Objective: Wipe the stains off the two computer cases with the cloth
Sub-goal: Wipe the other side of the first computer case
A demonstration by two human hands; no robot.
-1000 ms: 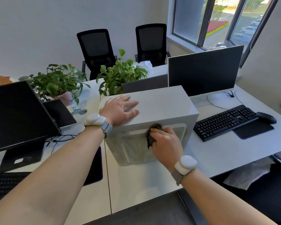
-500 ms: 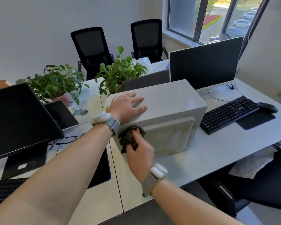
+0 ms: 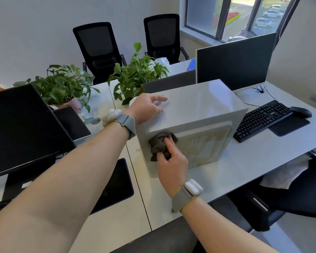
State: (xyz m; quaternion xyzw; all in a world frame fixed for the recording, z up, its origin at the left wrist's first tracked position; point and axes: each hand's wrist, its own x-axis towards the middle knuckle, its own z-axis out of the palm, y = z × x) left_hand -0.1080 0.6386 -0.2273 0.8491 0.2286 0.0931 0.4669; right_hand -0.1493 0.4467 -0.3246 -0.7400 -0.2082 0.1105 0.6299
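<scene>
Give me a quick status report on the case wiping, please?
Left hand flat on top of the computer case, steadying. Right hand presses the cloth to the side panel's left end. Yellowish stains remain. Nothing obstructing.

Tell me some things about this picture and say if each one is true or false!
1. The right hand holds a dark cloth against the side of the computer case. True.
2. The left hand holds a mouse. False: it rests flat on top of the case.
3. Yellowish stains show on the case's side. True.
4. The keyboard sits on top of the case. False: it lies on the desk beside it.
</scene>
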